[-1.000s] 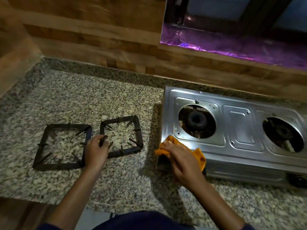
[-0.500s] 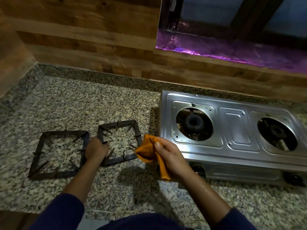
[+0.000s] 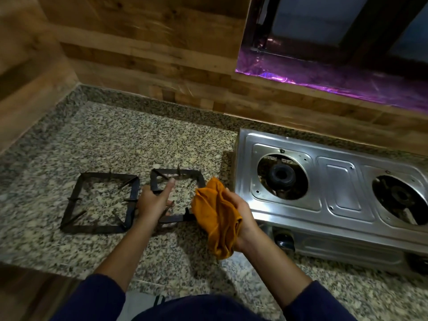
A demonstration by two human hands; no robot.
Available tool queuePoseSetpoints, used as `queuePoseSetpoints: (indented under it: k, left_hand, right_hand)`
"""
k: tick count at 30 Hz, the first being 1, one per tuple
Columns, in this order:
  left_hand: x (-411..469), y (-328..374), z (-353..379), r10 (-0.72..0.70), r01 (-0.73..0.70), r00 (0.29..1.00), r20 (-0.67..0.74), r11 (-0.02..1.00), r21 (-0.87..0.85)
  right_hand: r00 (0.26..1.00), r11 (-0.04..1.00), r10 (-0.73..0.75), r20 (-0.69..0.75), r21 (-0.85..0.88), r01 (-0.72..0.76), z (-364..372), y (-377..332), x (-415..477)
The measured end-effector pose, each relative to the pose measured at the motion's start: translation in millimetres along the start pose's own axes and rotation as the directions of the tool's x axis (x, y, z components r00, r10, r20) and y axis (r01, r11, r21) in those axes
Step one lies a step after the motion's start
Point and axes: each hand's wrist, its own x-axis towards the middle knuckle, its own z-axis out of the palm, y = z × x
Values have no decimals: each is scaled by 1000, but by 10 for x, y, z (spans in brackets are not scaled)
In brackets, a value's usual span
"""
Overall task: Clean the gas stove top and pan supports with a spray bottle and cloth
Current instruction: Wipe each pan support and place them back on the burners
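Note:
Two black square pan supports lie side by side on the granite counter: the left support (image 3: 99, 202) and the right support (image 3: 179, 174). My left hand (image 3: 154, 202) grips the right support at its near-left side, thumb laid over the frame. My right hand (image 3: 240, 218) holds a bunched orange cloth (image 3: 216, 214) against that support's right side. The steel two-burner stove (image 3: 338, 188) stands to the right with both burners bare. No spray bottle is in view.
The granite counter (image 3: 111, 142) runs back to a wood-panelled wall (image 3: 148, 66) at the rear and left. A window ledge with purple foil (image 3: 324, 77) sits above the stove. The stove's knobs (image 3: 283, 239) face the counter's front edge.
My right hand carried the orange cloth left, off the stove's front corner, onto the right pan support. My left hand shifted its grip on that support, thumb now over the frame.

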Motion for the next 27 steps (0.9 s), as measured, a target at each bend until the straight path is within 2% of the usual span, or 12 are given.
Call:
queuePoseSetpoints:
  k: [4, 6, 7, 8, 9, 11, 13, 14, 15, 20, 25, 27]
  left_hand:
    - [-167, 143, -77, -173, 175, 985, 22, 972, -157]
    - [-238, 134, -86, -197, 187, 980, -27, 960, -206]
    - [-274, 109, -98, -206, 188, 977, -56, 954, -234]
    - [-336, 98, -113, -206, 179, 976, -75, 944, -276]
    - [-397, 97, -120, -207, 166, 974, -90, 926, -338]
    - [-518, 153, -120, -211, 132, 970, -117, 869, -477]
    - [-628, 267, -139, -222, 81, 962, -161, 790, -608]
    - [-678, 340, -146, -220, 48, 958, -186, 759, -650]
    - [-703, 379, -162, -207, 14, 955, -212, 746, -666]
    - [-1023, 547, -297, -152, -118, 927, -343, 748, -653]
    - [-1225, 575, -418, -98, -162, 943, -319, 703, -693]
    - [-1278, 567, -414, -72, -165, 950, -303, 709, -686]
  right_hand:
    - [998, 992, -23, -56, -123, 16, 68, -46, -50]
    - [988, 941, -155, -21, -308, 141, 118, -40, -48]
    - [966, 867, -255, 37, -433, 246, 149, -26, -59]
    - [924, 760, -361, 128, -533, 371, 194, -3, -86]
    - [851, 610, -462, 251, -607, 510, 235, 25, -126]
    - [634, 171, -559, 535, -674, 719, 312, 130, -184]
    - [424, -304, -478, 770, -597, 742, 347, 318, -189]
    - [361, -463, -427, 829, -544, 700, 339, 407, -169]
    - [321, -542, -404, 857, -507, 670, 308, 475, -142]
    - [203, -526, -327, 923, -356, 772, -29, 256, -326]
    - [147, -414, -620, 771, -480, 774, -190, -260, -529]
    - [127, -456, -603, 788, -471, 755, -96, -384, -476]
